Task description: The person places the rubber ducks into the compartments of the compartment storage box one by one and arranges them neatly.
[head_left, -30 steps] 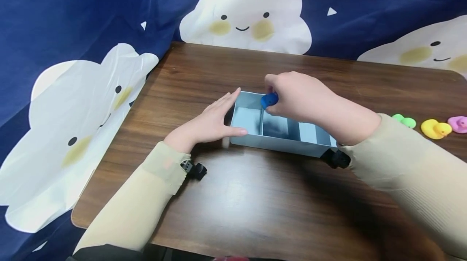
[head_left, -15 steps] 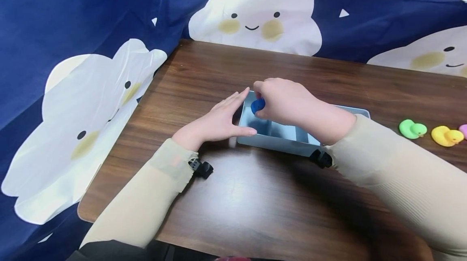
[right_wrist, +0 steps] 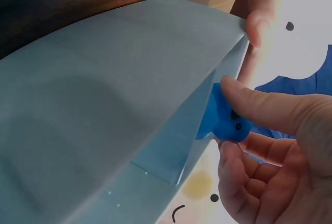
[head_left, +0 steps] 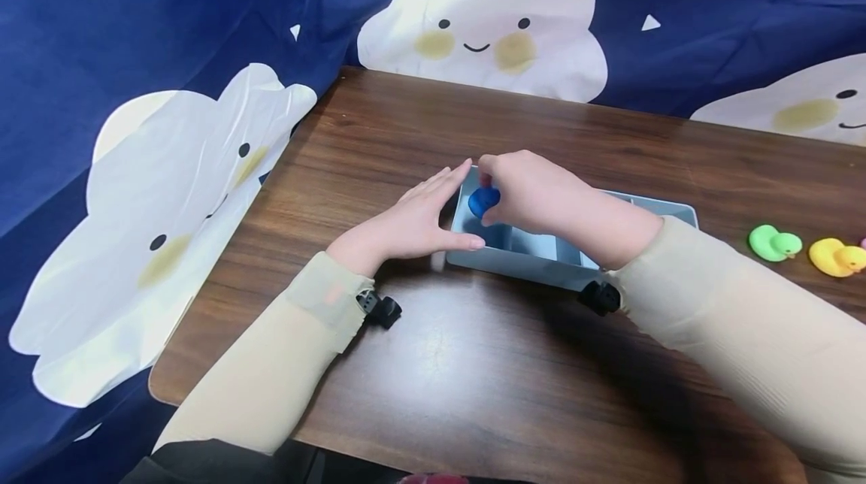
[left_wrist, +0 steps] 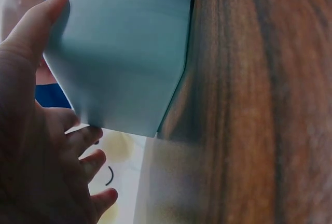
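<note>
A light blue divided box (head_left: 521, 264) stands on the table in the head view. At its left end my left hand (head_left: 406, 232) is spread, thumb at the near side and straight fingers reaching the far corner. The left wrist view shows the thumb (left_wrist: 49, 11) right at the rim. My right hand (head_left: 541, 191) pinches a small blue toy duck (head_left: 483, 203) over the leftmost compartment. In the right wrist view the duck (right_wrist: 225, 117) sits between thumb and fingers at rim height, its black eye visible. My right hand and forearm hide part of the box's middle.
A green rubber duck (head_left: 773, 243) and a yellow one (head_left: 837, 257) stand right of the box, with a bit of pink at the frame edge. Behind the wooden table (head_left: 419, 364) hangs a dark blue cloth (head_left: 203, 3) with white smiling clouds.
My right hand has carried the blue toy duck left across a divider and lowered it toward the leftmost compartment. The left hand stays at the box end. The head view has shifted slightly.
</note>
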Demonstrator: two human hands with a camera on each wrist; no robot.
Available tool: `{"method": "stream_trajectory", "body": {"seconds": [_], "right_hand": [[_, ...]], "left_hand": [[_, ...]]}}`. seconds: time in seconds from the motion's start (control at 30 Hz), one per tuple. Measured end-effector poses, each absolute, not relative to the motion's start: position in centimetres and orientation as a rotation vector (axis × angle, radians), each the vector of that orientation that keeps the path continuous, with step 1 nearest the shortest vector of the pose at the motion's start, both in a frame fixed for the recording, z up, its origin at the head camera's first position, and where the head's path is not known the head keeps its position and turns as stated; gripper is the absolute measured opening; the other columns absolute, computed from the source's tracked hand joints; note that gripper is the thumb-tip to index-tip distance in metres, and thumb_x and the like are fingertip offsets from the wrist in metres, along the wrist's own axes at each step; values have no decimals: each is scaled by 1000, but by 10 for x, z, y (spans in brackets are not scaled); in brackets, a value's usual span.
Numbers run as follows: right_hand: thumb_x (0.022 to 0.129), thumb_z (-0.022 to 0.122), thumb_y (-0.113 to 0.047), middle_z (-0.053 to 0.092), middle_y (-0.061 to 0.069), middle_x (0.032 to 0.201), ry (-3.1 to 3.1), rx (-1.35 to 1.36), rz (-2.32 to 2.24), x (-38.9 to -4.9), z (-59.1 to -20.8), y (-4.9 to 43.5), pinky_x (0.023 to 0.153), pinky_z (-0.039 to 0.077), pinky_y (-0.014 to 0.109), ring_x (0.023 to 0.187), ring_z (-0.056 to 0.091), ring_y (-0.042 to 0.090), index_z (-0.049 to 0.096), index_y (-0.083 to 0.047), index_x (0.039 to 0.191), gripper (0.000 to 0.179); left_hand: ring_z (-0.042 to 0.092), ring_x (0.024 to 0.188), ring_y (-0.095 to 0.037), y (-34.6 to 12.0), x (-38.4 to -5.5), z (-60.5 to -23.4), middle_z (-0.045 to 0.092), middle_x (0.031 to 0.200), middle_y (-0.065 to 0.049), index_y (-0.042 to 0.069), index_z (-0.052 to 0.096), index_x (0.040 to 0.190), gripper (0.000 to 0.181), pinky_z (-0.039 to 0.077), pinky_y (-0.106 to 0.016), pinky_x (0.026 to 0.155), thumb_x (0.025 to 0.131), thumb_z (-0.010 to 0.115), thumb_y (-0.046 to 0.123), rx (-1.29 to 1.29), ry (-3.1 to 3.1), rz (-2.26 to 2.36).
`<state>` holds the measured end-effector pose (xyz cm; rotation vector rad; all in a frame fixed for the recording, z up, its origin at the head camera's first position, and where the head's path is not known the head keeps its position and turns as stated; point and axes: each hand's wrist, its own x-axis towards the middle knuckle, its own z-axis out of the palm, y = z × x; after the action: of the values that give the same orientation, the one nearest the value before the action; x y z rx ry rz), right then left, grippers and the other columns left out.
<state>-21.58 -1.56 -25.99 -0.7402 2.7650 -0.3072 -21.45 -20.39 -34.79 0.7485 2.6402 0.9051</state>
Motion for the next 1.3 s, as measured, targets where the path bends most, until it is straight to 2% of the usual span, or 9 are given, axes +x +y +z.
{"method": "stream_trajectory", "body": {"seconds": [0.23,0.57,0.83,1.1,1.3], "right_hand": [[78,86,-23,65,9,93,2777,-715,-295,-217,-261,-12,72,55,40,81,60,25,62,-4,108,42],[82,83,-17,66,9,96,2821,-818,-319,-215,-262,-6,76,57,41,82,62,24,61,-8,110,36],[86,74,-5,57,11,98,2837,-884,-367,-213,-266,-2,72,54,38,86,55,26,67,-11,109,24],[86,71,0,57,11,107,2803,-814,-398,-210,-276,-12,81,56,39,93,59,26,67,-9,120,35],[87,73,-3,59,10,108,2777,-927,-368,-214,-286,-38,84,55,35,94,58,22,67,-9,123,36]], "left_hand": [[-4,147,-4,-204,-215,-348,3,164,13,32,-3,159,110,5,-46,118,81,64,71,748,2632,911],[-3,148,-6,-200,-217,-345,4,163,14,32,-2,159,110,5,-48,118,81,64,71,758,2637,922],[-4,148,-7,-202,-212,-348,4,163,14,34,-3,158,110,5,-48,117,80,62,74,733,2630,920],[0,149,-14,-216,-206,-359,6,164,8,34,-2,159,110,7,-53,116,79,64,73,720,2646,927],[2,150,-17,-242,-197,-369,7,164,5,32,1,159,110,9,-58,115,80,65,71,639,2681,953]]}}
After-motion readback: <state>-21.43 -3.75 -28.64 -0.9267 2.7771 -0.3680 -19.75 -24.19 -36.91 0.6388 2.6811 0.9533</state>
